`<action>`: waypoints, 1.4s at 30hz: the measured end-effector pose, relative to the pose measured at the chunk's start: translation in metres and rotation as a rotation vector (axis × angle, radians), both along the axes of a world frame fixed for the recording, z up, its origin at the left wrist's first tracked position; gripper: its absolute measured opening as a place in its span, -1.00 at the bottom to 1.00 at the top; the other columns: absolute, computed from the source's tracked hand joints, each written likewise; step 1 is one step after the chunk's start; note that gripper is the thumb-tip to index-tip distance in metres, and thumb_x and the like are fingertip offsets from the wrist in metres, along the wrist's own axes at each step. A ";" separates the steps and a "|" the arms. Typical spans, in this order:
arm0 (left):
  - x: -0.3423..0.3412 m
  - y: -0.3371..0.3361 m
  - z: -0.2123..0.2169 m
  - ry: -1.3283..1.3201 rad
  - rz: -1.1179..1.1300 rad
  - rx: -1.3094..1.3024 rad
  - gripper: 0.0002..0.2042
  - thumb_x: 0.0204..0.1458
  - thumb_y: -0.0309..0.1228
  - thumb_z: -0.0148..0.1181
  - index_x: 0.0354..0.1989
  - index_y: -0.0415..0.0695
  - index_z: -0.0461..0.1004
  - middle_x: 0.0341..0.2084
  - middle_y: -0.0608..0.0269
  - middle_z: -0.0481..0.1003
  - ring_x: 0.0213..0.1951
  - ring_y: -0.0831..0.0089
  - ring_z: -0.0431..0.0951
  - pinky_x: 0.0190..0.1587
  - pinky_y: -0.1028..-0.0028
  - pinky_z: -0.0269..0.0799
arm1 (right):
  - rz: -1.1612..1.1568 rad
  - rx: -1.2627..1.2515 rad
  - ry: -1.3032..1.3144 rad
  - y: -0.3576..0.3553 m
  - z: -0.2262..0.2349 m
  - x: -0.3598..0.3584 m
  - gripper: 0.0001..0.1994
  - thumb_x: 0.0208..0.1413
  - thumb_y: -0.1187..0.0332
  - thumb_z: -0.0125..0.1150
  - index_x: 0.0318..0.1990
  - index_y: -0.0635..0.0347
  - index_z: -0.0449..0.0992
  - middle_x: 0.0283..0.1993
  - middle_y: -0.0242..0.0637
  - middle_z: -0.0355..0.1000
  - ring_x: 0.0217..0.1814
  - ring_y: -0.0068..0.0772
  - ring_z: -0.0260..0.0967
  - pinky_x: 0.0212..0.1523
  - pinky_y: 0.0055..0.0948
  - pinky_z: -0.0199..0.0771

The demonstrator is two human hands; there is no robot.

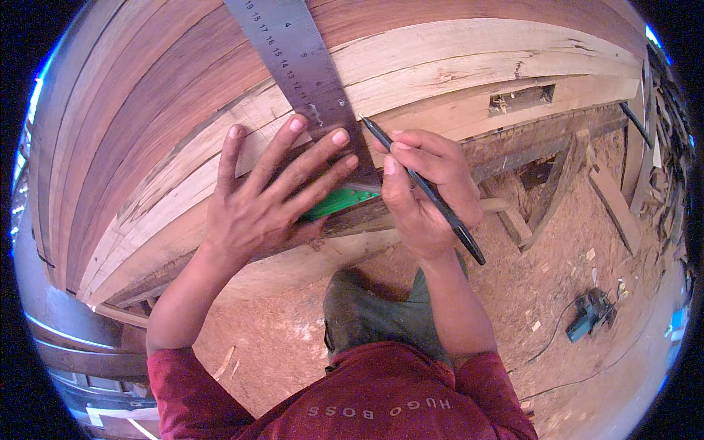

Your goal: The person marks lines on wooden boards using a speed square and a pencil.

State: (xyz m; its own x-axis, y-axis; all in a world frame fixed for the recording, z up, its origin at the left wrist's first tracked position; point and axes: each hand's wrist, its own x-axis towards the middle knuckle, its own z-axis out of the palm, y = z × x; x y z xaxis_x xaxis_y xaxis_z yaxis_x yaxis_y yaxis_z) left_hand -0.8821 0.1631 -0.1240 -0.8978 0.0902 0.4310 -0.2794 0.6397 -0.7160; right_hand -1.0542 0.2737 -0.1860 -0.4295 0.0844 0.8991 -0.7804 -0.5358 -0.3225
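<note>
A metal try square with a broad marked blade (290, 55) and a green handle (341, 203) lies across curved wooden planks (418, 55). My left hand (275, 180) is spread over it, fingertips resting on the blade and the pale plank beside it. The palm partly hides the green handle. In my right hand (429, 187) a black pen (447, 209) is pinched between thumb and fingers. Its tip meets the pale plank at the blade's right edge.
A rectangular hole (522, 99) is cut in the plank at right. Wooden braces (614, 209) lean under the planking. A teal power tool (583, 323) with a cord lies on the brown ground, among scattered wood chips. Stacked timber (671, 132) lines the far right.
</note>
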 end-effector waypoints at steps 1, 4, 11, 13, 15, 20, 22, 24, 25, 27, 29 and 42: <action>0.000 0.000 0.000 -0.003 0.009 -0.003 -0.06 -0.35 0.25 0.29 0.40 0.57 0.16 0.45 0.73 0.08 0.45 0.44 0.10 0.48 -0.19 -0.36 | 0.007 -0.001 0.004 0.000 0.000 0.000 -0.78 -0.06 0.60 0.40 -0.23 0.19 0.60 -0.22 -0.13 0.59 -0.21 -0.20 0.59 -0.17 -0.35 0.63; 0.000 0.001 0.002 -0.010 0.012 0.019 -0.06 -0.35 0.25 0.28 0.40 0.58 0.15 0.45 0.73 0.08 0.45 0.44 0.10 0.48 -0.18 -0.36 | 0.014 0.008 0.005 0.001 0.000 0.001 -0.77 -0.06 0.61 0.40 -0.22 0.18 0.60 -0.21 -0.12 0.59 -0.21 -0.19 0.60 -0.18 -0.33 0.64; 0.001 0.003 0.004 -0.020 0.011 0.045 -0.06 -0.35 0.23 0.29 0.40 0.58 0.15 0.46 0.73 0.07 0.45 0.45 0.09 0.48 -0.18 -0.36 | -0.002 0.035 0.103 0.001 -0.004 -0.002 -0.80 0.07 0.58 0.34 -0.13 0.24 0.56 -0.12 -0.06 0.56 -0.15 -0.25 0.59 -0.13 -0.38 0.63; 0.000 0.003 0.004 -0.037 -0.004 0.042 -0.25 -0.12 0.26 0.22 0.36 0.53 0.26 0.43 0.62 0.15 0.46 0.25 0.07 0.46 -0.21 -0.41 | -0.037 0.024 0.135 0.002 -0.001 -0.003 -0.80 0.07 0.58 0.34 -0.13 0.24 0.56 -0.11 -0.05 0.56 -0.15 -0.23 0.59 -0.13 -0.37 0.63; -0.001 0.001 0.001 -0.017 -0.007 0.033 -0.15 -0.24 0.25 0.26 0.38 0.55 0.21 0.44 0.68 0.11 0.46 0.35 0.08 0.47 -0.20 -0.39 | -0.035 0.026 0.131 0.002 -0.001 -0.002 -0.80 0.07 0.58 0.34 -0.13 0.24 0.56 -0.11 -0.05 0.56 -0.15 -0.22 0.59 -0.13 -0.36 0.63; 0.000 0.001 0.002 0.007 -0.012 0.025 -0.05 -0.36 0.24 0.30 0.40 0.57 0.15 0.46 0.74 0.07 0.46 0.45 0.08 0.48 -0.18 -0.36 | -0.004 0.008 0.117 0.000 -0.002 -0.002 -0.80 0.05 0.57 0.36 -0.15 0.23 0.57 -0.11 -0.06 0.56 -0.16 -0.22 0.59 -0.15 -0.35 0.63; 0.000 0.001 0.001 -0.002 -0.008 0.059 -0.05 -0.36 0.23 0.30 0.40 0.57 0.15 0.46 0.74 0.06 0.46 0.45 0.08 0.48 -0.18 -0.36 | -0.039 0.021 0.091 0.003 0.000 0.001 -0.76 -0.09 0.64 0.40 -0.23 0.18 0.61 -0.19 -0.13 0.59 -0.19 -0.18 0.60 -0.16 -0.32 0.65; -0.001 0.001 0.001 -0.004 -0.009 0.060 -0.05 -0.36 0.23 0.31 0.40 0.57 0.15 0.46 0.74 0.06 0.46 0.44 0.08 0.48 -0.18 -0.36 | -0.062 0.031 0.099 0.007 -0.005 0.001 -0.75 -0.09 0.64 0.40 -0.22 0.19 0.61 -0.19 -0.13 0.59 -0.19 -0.18 0.60 -0.17 -0.33 0.65; -0.001 0.001 0.001 -0.006 -0.010 0.060 -0.05 -0.36 0.22 0.31 0.40 0.57 0.15 0.46 0.74 0.06 0.46 0.44 0.08 0.48 -0.18 -0.36 | -0.085 0.040 0.108 0.008 -0.006 0.000 -0.75 -0.10 0.65 0.40 -0.22 0.20 0.61 -0.20 -0.13 0.59 -0.20 -0.19 0.60 -0.17 -0.33 0.65; -0.001 0.001 0.001 -0.006 -0.006 0.052 -0.05 -0.36 0.22 0.31 0.40 0.58 0.15 0.46 0.74 0.06 0.46 0.44 0.08 0.48 -0.19 -0.36 | -0.062 0.023 0.085 0.009 -0.002 0.002 -0.75 -0.10 0.65 0.40 -0.23 0.21 0.61 -0.20 -0.13 0.59 -0.20 -0.19 0.60 -0.18 -0.34 0.65; -0.001 0.001 0.000 -0.007 -0.001 0.045 -0.05 -0.36 0.23 0.30 0.40 0.58 0.15 0.46 0.74 0.06 0.46 0.44 0.08 0.48 -0.19 -0.36 | -0.039 0.008 0.061 0.009 0.007 0.003 -0.76 -0.10 0.65 0.40 -0.23 0.22 0.61 -0.20 -0.13 0.59 -0.21 -0.19 0.59 -0.19 -0.34 0.65; 0.001 0.001 0.002 -0.021 -0.002 0.045 -0.01 -0.40 0.26 0.26 0.42 0.56 0.13 0.47 0.72 0.05 0.46 0.41 0.08 0.48 -0.20 -0.38 | -0.070 -0.021 0.162 0.000 0.023 -0.004 -0.79 -0.11 0.64 0.39 -0.26 0.27 0.61 -0.23 -0.11 0.58 -0.22 -0.16 0.59 -0.20 -0.34 0.64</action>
State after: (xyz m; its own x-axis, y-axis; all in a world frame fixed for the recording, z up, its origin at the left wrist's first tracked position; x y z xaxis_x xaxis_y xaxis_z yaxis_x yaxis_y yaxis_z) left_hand -0.8815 0.1643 -0.1219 -0.9065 0.0732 0.4159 -0.2632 0.6722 -0.6920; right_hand -1.0578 0.2739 -0.1630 -0.2720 0.1280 0.9538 -0.8567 -0.4837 -0.1794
